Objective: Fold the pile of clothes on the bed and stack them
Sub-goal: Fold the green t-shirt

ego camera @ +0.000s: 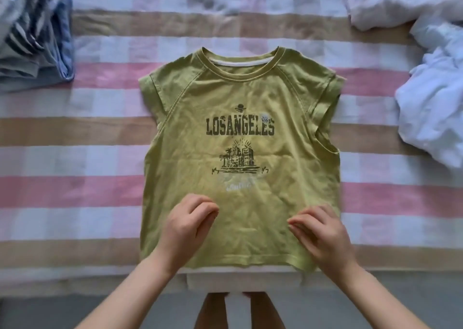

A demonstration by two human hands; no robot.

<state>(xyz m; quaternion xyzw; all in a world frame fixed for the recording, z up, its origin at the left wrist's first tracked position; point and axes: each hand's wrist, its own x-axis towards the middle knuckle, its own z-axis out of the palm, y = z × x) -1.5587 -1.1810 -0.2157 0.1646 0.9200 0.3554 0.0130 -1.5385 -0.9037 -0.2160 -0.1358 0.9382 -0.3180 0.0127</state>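
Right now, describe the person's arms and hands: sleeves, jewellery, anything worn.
Both forearms are bare to the picture's bottom edge: no sleeve shows on the left forearm or the right forearm. The left hand and right hand wear no gloves, and no watch, bracelet or ring is visible. Nails are too blurred to judge.

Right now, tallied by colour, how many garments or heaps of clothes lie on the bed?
Green T-shirt: 1, spread flat
Blue and striped heap: 1, far left
White crumpled heap: 1, right side; the pieces in it cannot be counted
Total: 3
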